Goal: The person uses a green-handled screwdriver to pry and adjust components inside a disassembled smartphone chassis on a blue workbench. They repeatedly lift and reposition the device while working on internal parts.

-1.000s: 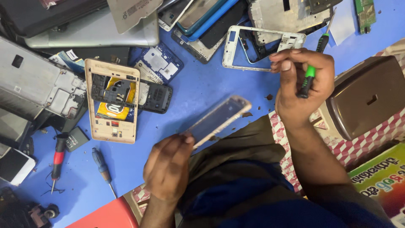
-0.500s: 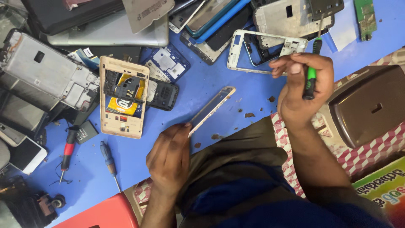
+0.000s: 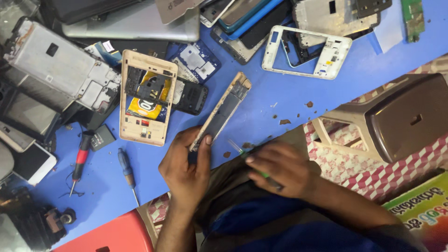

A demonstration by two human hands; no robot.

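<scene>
At the worktop's [image 3: 298, 107] near edge, a gold phone frame [image 3: 223, 108] is propped on edge by the left hand [image 3: 185, 164], its grip closed around the lower end. The right hand [image 3: 279, 169] is closed around a green screwdriver [image 3: 239, 148], tip angled toward the frame.

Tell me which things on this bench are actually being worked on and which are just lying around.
In use:
- left hand holding the gold phone frame on edge
- right hand holding the green screwdriver

Lying about:
- white phone frame
- opened gold phone
- red screwdriver
- blue screwdriver
- brown stool
</scene>
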